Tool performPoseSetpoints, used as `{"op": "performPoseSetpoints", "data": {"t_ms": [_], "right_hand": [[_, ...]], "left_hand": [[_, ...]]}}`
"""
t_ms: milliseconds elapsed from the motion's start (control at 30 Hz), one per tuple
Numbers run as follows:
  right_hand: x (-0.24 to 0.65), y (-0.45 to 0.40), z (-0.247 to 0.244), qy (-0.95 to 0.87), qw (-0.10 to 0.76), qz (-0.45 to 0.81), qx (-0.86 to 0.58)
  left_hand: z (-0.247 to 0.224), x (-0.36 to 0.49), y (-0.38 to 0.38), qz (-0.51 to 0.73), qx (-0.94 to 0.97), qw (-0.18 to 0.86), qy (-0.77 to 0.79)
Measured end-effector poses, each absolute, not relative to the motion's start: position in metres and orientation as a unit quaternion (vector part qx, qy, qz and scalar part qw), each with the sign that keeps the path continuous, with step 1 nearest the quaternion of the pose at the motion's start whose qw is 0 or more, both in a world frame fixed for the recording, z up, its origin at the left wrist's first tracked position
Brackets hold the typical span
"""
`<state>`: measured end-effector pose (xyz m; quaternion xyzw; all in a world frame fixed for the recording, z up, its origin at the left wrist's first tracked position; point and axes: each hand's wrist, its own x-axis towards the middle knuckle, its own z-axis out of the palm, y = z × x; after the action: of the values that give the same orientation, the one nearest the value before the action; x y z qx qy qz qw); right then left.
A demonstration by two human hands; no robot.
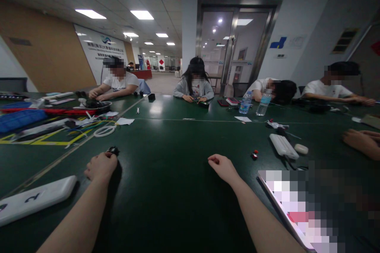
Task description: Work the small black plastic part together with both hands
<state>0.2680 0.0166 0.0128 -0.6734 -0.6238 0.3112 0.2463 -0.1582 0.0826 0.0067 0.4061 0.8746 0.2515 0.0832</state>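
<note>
Left hand (101,166) out over the green desk (166,189), fingertips pinching a small dark piece (113,150); its details are too small and dim to make out. The piece sits at the far side of my fingers, at or just above the desk surface; I cannot tell which. Right hand (225,168) well apart from it, fingers curled in and pressed together, nothing visible in them.

Near my left forearm, a white device (50,195) marked "2" lies flat. Beyond the left hand: a coil of white tubing (104,131), and a blue tray (20,121) farther left. Right of my right hand, a small red-and-black part (254,155); past it, a white power brick (282,146) with a rounded white case (301,149) just beside. Two bottles (245,102) stand upright farther off. At the right edge, a co-worker's hands (360,141).
</note>
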Motion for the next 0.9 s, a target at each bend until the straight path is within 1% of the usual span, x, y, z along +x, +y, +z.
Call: {"op": "performPoseSetpoints", "data": {"t_ms": [100, 300, 667, 900], "right_hand": [[0.268, 0.016, 0.012, -0.627, 0.246, 0.309, -0.672], [0.268, 0.014, 0.016, -0.625, 0.241, 0.317, -0.672], [0.268, 0.013, 0.016, -0.620, 0.238, 0.319, -0.676], [0.268, 0.014, 0.014, -0.621, 0.249, 0.318, -0.672]], "left_hand": [[0.015, -0.149, 0.078, 0.210, 0.379, 0.061, 0.899], [0.021, -0.145, 0.076, 0.198, 0.389, 0.062, 0.898], [0.017, -0.147, 0.077, 0.209, 0.384, 0.058, 0.898], [0.014, -0.149, 0.077, 0.254, 0.370, 0.055, 0.892]]}}
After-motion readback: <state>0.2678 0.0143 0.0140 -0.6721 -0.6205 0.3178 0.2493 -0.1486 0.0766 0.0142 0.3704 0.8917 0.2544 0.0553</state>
